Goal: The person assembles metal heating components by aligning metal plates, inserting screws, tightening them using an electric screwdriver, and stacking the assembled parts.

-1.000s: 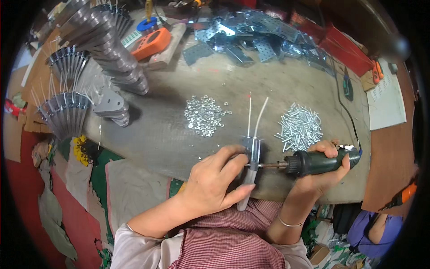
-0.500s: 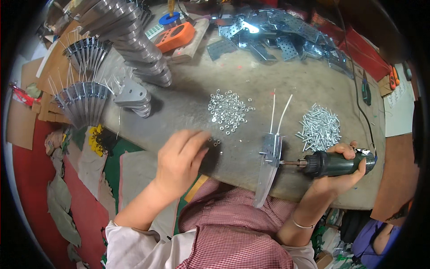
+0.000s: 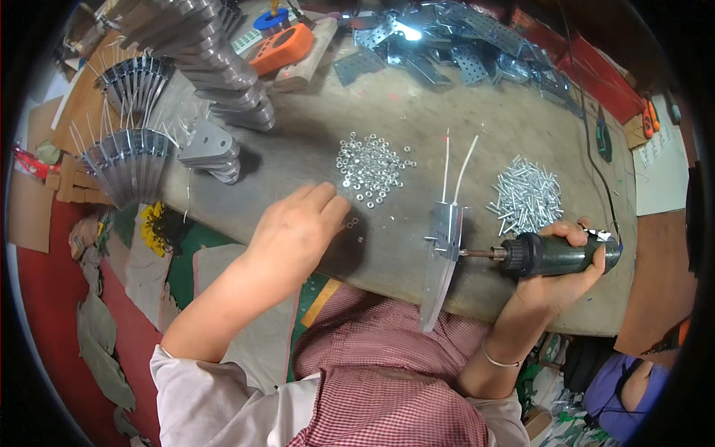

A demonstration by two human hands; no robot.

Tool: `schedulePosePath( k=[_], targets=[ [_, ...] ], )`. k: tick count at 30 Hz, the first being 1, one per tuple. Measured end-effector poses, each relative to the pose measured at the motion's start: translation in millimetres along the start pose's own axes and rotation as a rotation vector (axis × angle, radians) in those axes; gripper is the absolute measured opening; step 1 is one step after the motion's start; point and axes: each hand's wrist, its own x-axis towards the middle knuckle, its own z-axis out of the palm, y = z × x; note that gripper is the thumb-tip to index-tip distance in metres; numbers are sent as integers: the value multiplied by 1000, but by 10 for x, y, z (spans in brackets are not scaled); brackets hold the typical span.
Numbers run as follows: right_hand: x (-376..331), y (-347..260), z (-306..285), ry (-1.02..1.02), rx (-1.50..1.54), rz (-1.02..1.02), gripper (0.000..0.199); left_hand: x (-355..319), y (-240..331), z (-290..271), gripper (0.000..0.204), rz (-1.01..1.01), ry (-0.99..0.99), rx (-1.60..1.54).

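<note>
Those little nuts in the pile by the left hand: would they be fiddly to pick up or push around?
Probably fiddly: the nuts look tiny and shiny beside the left hand, so likely slippery to pinch. They lie loose on the table, with strays already off the heap, so a push would likely scatter them. Each seems light and hard, not fragile.
</note>
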Motion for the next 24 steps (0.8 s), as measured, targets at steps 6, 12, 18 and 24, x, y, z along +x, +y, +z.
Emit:
schedulePosePath(
  k=[6,12,18,24],
  targets=[
    [-3,10,3,13,-7,-14,33,45,-33,-14,19,135,-19,4],
    [-62,31,128,35,11,-5,32,130,457,179,10,-69,232,-891],
    [-81,54,189,103,-34,-34,29,111,604,379,9,-185,277,-1115],
    [-142,90,277,86,-169,-85,30,97,670,373,9,-165,313,-1053]
  ],
)
